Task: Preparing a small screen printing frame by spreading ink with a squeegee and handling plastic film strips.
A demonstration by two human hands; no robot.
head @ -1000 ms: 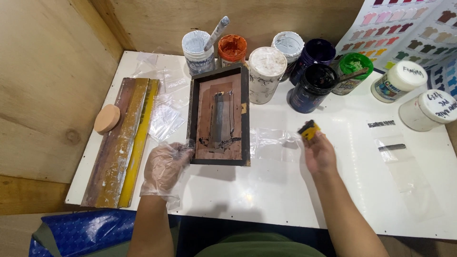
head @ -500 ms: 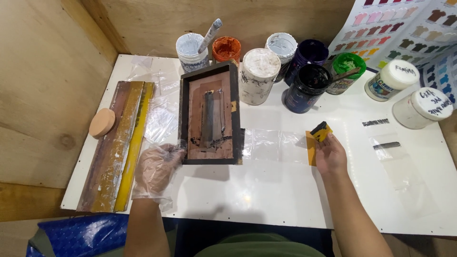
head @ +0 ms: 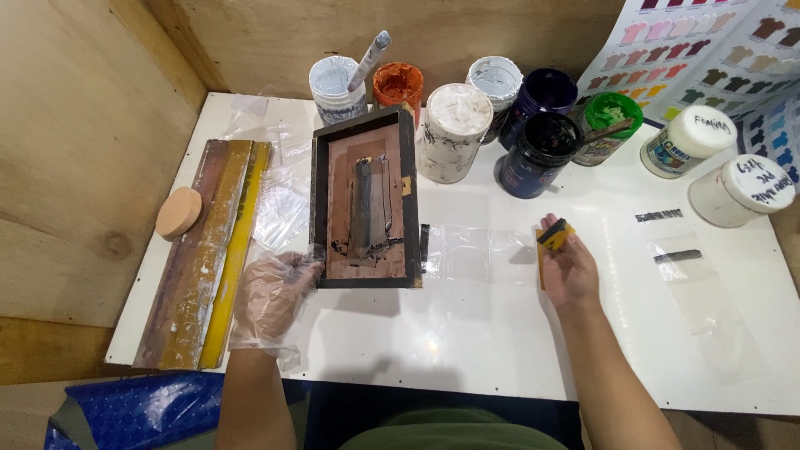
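Colour chart [head: 708, 50] (cut by edge)

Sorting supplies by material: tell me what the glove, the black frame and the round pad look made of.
Glove on the left hand: thin clear plastic film, wrinkled and see-through.
Black frame: probably painted wood, matte, paint-smeared.
Round pad: looks like foam or sponge, peach, dull surface; uncertain.

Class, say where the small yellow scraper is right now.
In the head view, the yellow scraper is right of centre, held in the right hand, beside the clear plastic sheet.

White table [head: 467, 350], plywood walls [head: 75, 125], evenly lit.
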